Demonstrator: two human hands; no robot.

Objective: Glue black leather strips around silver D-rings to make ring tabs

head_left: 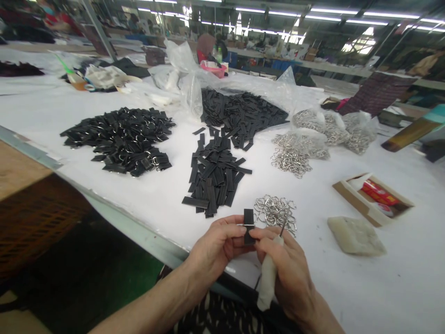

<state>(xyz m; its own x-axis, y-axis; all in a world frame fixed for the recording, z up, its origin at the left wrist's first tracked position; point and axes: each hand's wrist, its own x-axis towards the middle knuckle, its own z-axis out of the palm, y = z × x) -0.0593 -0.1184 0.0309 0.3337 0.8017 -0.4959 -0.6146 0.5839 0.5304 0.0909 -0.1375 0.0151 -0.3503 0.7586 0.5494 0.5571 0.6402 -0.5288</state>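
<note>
Just above the table's near edge, my left hand [217, 239] pinches a short black strip [248, 216] between thumb and fingers. A thin silvery metal piece crosses the strip at its middle. My right hand [292, 269] is closed around an awl-like tool [267, 280] with a pale wrapped handle, its thin metal shaft pointing up and away. The thumb and index finger of that hand also touch the strip's lower right side. Right behind my hands lies a small heap of metal rings [274, 208]. A pile of loose black strips [215, 174] is farther back, to the left.
Strips with rings fitted form a heap [121, 137] at left. More black strips [239, 111] spill from clear plastic behind. Bagged metal rings [309, 139], an open cardboard box [375, 197], a pale waxy block [356, 235] and a bottle [413, 127] stand right. Another person is in the background.
</note>
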